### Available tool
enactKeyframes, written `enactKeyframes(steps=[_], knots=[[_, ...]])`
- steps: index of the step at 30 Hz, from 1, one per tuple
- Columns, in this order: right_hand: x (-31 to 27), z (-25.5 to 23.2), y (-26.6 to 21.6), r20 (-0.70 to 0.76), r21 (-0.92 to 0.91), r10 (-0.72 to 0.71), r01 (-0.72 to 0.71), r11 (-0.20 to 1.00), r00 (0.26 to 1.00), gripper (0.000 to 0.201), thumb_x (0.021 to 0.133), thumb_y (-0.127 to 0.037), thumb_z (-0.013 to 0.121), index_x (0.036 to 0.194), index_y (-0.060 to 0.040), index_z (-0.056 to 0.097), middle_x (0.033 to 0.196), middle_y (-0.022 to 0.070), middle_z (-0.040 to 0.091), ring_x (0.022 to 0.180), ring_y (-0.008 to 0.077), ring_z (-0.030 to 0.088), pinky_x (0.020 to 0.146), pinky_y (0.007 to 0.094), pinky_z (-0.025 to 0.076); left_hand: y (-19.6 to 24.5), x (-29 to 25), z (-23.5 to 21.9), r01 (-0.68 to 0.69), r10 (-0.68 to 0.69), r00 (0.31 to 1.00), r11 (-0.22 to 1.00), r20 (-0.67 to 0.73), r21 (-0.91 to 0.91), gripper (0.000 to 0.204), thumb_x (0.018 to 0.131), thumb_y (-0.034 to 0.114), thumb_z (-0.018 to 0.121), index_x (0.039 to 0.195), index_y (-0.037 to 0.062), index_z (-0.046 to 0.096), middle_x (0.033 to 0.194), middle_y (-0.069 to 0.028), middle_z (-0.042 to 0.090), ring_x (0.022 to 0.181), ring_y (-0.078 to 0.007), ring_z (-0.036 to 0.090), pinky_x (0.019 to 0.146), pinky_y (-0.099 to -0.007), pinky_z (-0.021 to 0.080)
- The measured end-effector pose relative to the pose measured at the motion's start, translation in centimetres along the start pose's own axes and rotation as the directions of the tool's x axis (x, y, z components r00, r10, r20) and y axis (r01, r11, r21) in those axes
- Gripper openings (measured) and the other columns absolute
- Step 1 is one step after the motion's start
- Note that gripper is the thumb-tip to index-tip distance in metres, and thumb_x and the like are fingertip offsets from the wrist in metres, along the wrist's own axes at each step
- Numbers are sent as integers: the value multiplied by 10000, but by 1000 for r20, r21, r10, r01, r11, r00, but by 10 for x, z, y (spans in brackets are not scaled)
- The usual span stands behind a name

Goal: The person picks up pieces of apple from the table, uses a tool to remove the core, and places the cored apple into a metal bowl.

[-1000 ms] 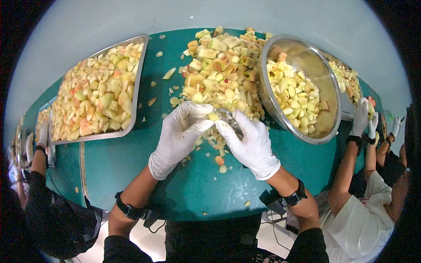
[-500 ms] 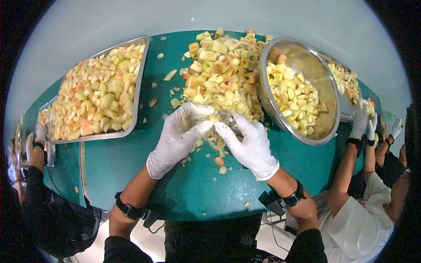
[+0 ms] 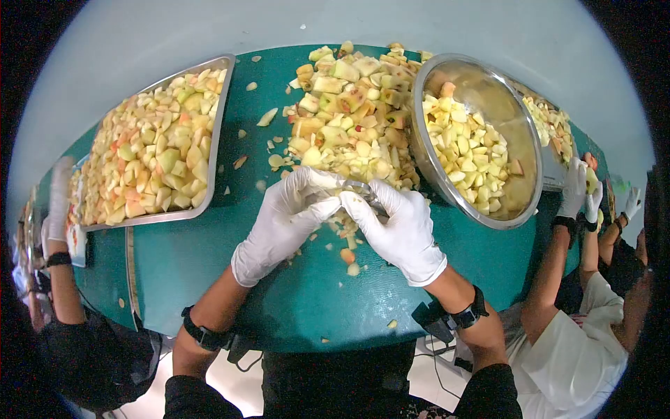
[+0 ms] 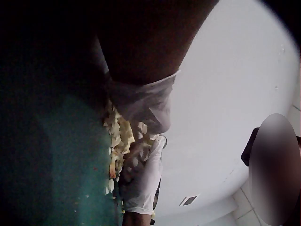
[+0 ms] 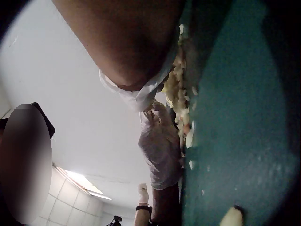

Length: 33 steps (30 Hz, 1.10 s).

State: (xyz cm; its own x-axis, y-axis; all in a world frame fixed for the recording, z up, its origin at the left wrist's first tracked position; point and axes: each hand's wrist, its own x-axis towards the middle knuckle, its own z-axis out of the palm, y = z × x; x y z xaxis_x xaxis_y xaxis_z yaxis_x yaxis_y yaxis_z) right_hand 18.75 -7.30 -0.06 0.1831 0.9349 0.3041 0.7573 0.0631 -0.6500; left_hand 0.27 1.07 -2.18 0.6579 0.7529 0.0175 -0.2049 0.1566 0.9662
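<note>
Bowl [image 3: 520, 140]: it stands at two o'clock from the hands, with fruit pieces [image 3: 464, 150] inside; I judge it is kept near for a short reach.
Tray [image 3: 222, 112]: it is at ten o'clock, filled with cut pieces; I suppose it sits aside so the arms have room.
Heap [image 3: 349, 105]: it lies at twelve o'clock, just beyond the hands, probably so that both can reach it.
Left hand [image 3: 279, 223]: the fingers are bent toward the thumb; I cannot tell whether they pinch a piece.
Right hand [image 3: 401, 230]: the fingers are curled around a curved metal tool [image 3: 361, 186], between the hands; this close hold gives, I think, fine control.
Change: half a second ago a yellow piece shows at the fingertips; now I do not find it. Neighbour's gloved hand [image 3: 60, 185], at nine o'clock, is higher and blurred.
</note>
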Motion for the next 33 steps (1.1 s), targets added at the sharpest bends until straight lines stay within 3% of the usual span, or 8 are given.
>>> enactKeyframes(steps=[12, 16, 17, 24, 25, 27, 31, 33], knots=[[-7, 8, 1, -11, 135, -78, 79, 988, 997, 362, 923, -425, 739, 816, -89, 654, 605, 133, 627, 541, 349, 648, 501, 445, 487, -4, 0, -2, -8, 6, 1000, 998, 22, 69, 295, 965, 62, 691, 1239, 6, 600, 1177, -77, 683, 1083, -125, 636, 977, -300, 514], [-2, 7, 9, -99, 160, -13, 28, 987, 995, 372, 924, -438, 742, 846, -82, 665, 610, 131, 622, 551, 336, 655, 504, 427, 484, 1, 2, -2, 0, 4, 999, 997, -42, 82, 268, 971, 56, 683, 1223, 1, 609, 1171, -78, 684, 1081, -127, 641, 964, -294, 523], [0, 9, 10, -88, 278, 45, -19, 960, 995, 366, 939, -432, 727, 862, -80, 663, 622, 134, 630, 562, 336, 660, 509, 416, 483, 3, 2, -1, 5, 2, 998, 995, -63, 101, 259, 974, 56, 681, 1218, 0, 613, 1170, -78, 684, 1081, -127, 642, 961, -292, 524], [4, 9, 12, -73, 327, 175, -142, 934, 982, 364, 990, -417, 658, 897, -65, 665, 638, 158, 629, 583, 369, 650, 549, 436, 476, 17, 5, -5, 2, 37, 978, 982, -205, 188, 238, 973, 53, 687, 1194, -16, 628, 1192, -90, 677, 1081, -144, 651, 954, -299, 532], [4, 7, 12, -68, 353, 191, -155, 923, 979, 367, 993, -417, 651, 897, -63, 665, 640, 162, 627, 583, 370, 647, 553, 442, 475, 20, 6, -7, -57, 109, 972, 969, -208, 241, 234, 973, 52, 688, 1189, -17, 628, 1197, -91, 676, 1080, -147, 652, 953, -299, 533], [4, 6, 9, -42, 327, 201, -177, 928, 979, 374, 996, -419, 646, 892, -61, 666, 637, 160, 623, 575, 361, 639, 547, 437, 468, 27, 6, -12, -176, 255, 945, 924, -204, 339, 226, 973, 48, 688, 1180, -21, 629, 1207, -95, 673, 1078, -152, 653, 949, -299, 534], [4, 1, 5, -3, 327, 206, -194, 925, 978, 379, 994, -415, 646, 893, -51, 674, 616, 146, 613, 552, 339, 622, 525, 419, 451, 52, 9, -34, -257, 441, 870, 785, -218, 563, 182, 983, 41, 668, 1161, 10, 649, 1176, -77, 690, 1060, -139, 655, 945, -296, 532], [4, -5, -2, 30, 326, 213, -211, 922, 977, 344, 993, -360, 662, 891, -32, 661, 617, 105, 587, 543, 213, 541, 542, 363, 439, 72, 10, -59, -188, 554, 821, 488, -136, 852, 199, 981, 49, 672, 1174, 4, 652, 1157, -73, 695, 1057, -132, 655, 946, -292, 530]])
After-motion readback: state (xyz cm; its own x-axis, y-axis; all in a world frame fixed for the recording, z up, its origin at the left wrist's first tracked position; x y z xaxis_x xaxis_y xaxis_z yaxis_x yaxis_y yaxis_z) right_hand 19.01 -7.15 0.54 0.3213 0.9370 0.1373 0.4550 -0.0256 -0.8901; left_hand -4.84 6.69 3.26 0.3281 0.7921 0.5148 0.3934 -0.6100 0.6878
